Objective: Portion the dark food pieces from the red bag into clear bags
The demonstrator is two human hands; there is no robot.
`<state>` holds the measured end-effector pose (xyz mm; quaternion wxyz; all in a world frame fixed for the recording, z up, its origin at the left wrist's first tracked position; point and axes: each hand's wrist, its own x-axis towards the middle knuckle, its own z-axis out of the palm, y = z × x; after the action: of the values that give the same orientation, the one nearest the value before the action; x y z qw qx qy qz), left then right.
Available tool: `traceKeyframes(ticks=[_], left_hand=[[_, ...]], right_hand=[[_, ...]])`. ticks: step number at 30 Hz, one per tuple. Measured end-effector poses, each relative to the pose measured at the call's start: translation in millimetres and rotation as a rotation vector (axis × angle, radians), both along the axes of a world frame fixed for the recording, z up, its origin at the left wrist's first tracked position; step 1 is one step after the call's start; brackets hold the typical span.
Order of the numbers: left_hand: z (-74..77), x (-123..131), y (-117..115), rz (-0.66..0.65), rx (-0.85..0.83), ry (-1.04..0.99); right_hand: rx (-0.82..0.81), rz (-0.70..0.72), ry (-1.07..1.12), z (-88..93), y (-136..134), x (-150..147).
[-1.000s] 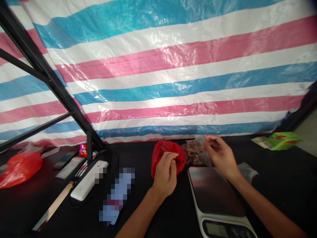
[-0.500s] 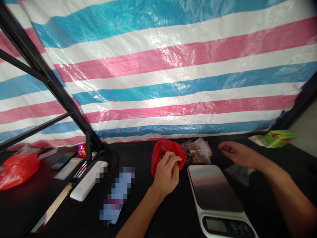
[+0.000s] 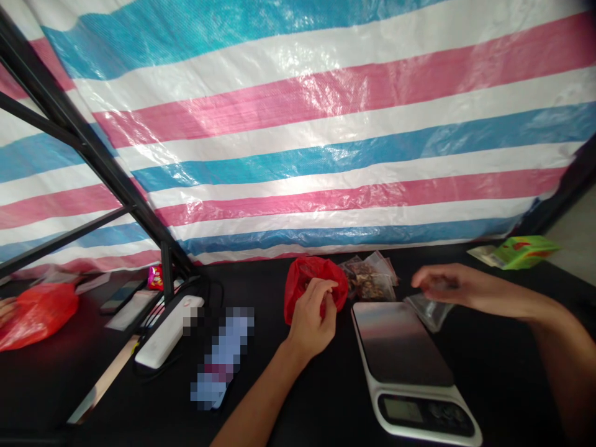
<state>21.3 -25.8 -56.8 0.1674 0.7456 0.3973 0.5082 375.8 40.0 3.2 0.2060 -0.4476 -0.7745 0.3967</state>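
My left hand (image 3: 313, 320) is at the mouth of a red plastic bag (image 3: 298, 282), fingers curled in a pinch. What the fingertips hold, if anything, is hidden. Behind and right of that bag lie small clear bags of brown dried pieces (image 3: 372, 278). To the right, my right hand (image 3: 449, 285) is curled, slightly blurred, around part of a clear plastic bag (image 3: 433, 313) that hangs or lies below the palm. A white digital scale (image 3: 405, 347) with a metal plate stands between my forearms, nothing on its plate.
At left are a power strip (image 3: 170, 332) with cables, a blurred-out blue item (image 3: 223, 360) and a black metal frame (image 3: 105, 167). Another person's hand (image 3: 7, 310) touches a second red bag (image 3: 41, 313). A green packet (image 3: 526, 251) lies far right, before a striped tarp (image 3: 326, 136).
The clear plastic bag under my right hand has shifted left toward the scale, and that hand has turned slightly. My left hand stays at the red bag. Another person's hand has appeared at far left.
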Motion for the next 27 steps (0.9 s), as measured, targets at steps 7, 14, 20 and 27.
traceKeyframes(ticks=[7, 14, 20, 27], left_hand=[[5.5, 10, -9, -0.093, -0.139, 0.003], [-3.1, 15, -6, -0.078, -0.206, -0.052], [5.2, 18, -6, -0.097, -0.296, -0.183], [3.8, 16, -3, -0.103, -0.334, -0.238]], right_hand=[[0.163, -0.235, 0.422, 2.1, -10, -77], [-0.054, 0.015, 0.558, -32.7, -25, -133], [0.175, 0.028, 0.395, -33.7, -33, -144], [0.428, -0.003, 0.331, -41.8, -37, -143]])
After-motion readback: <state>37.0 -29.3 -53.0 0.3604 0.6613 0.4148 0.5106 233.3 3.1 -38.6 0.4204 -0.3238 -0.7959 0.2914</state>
